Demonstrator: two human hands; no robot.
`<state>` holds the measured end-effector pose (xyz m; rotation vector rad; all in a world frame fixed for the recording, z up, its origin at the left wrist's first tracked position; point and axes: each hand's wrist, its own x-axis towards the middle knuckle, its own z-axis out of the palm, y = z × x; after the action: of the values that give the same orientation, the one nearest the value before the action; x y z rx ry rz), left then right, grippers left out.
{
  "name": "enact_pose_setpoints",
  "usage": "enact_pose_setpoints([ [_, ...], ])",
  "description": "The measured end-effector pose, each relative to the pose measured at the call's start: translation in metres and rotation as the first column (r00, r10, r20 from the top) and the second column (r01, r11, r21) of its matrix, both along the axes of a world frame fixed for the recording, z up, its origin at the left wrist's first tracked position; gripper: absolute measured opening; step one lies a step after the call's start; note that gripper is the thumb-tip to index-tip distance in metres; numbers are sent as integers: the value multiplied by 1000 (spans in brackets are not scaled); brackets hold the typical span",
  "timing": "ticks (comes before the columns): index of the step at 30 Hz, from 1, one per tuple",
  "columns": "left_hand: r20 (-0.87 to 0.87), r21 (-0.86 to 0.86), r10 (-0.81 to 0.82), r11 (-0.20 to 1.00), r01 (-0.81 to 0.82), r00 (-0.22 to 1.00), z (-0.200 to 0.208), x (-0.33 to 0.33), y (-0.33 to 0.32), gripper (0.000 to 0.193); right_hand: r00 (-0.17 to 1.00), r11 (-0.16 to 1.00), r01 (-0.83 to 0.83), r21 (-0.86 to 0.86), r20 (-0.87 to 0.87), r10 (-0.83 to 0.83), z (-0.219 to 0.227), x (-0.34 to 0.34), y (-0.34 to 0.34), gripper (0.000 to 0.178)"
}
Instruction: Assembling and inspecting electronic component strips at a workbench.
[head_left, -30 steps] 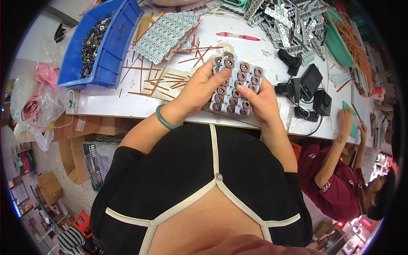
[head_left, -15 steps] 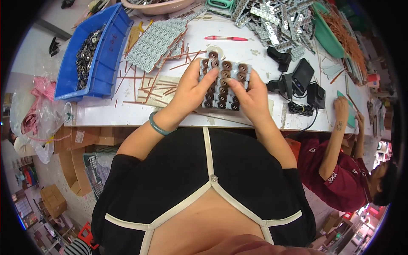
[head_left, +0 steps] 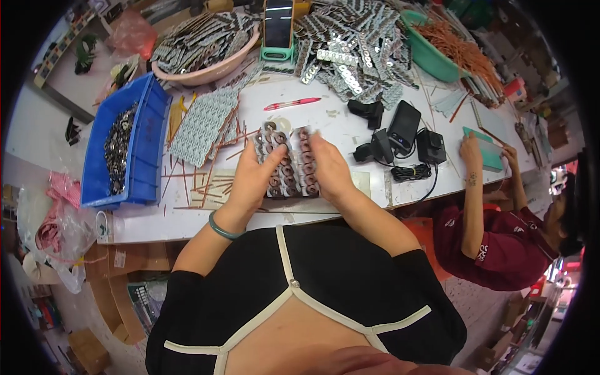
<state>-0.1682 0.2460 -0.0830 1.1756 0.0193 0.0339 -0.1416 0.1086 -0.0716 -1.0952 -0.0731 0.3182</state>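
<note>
Just above the table's near edge, I hold silvery strips set with rows of brown ring-shaped pieces. My left hand is closed around the left strips, its thumb across their front. Around the right strip my right hand is closed at the outer side, its fingers mostly hidden behind. A narrow gap shows between the two groups at the top; lower down they meet, and I cannot tell whether they are joined. Left of my left hand lies a stack of grey patterned sheets, with thin brown sticks scattered below.
A blue bin of small metal parts stands left. Behind are a pink basin of strips, a phone-like device, a strip heap and a green basin. Black adapters lie right; beyond, a co-worker handles a green object.
The strips, spread flat in both hands before, now stand in two groups, tilted toward each other with a gap at the top. The view has shifted, showing more of the table's far side.
</note>
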Motion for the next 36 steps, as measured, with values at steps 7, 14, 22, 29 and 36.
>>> enact_pose_setpoints([
  [7,149,-56,62,997,-54,987,-8,15,-21,32,896,883,290,-368,428,-116,-10,22,3,19],
  [14,155,134,30,990,-51,987,-4,25,-42,34,903,957,290,11,327,-277,-26,22,13,29],
  [22,557,667,-63,628,-401,828,-20,39,-35,48,936,980,104,-167,349,-39,-14,14,-5,45],
  [29,358,618,-138,777,-123,924,-8,36,8,56,956,989,-138,-55,-267,118,-6,44,-28,38],
  [36,280,913,-313,379,-151,908,-40,41,42,39,978,799,205,-566,75,-197,8,201,-81,35],
])
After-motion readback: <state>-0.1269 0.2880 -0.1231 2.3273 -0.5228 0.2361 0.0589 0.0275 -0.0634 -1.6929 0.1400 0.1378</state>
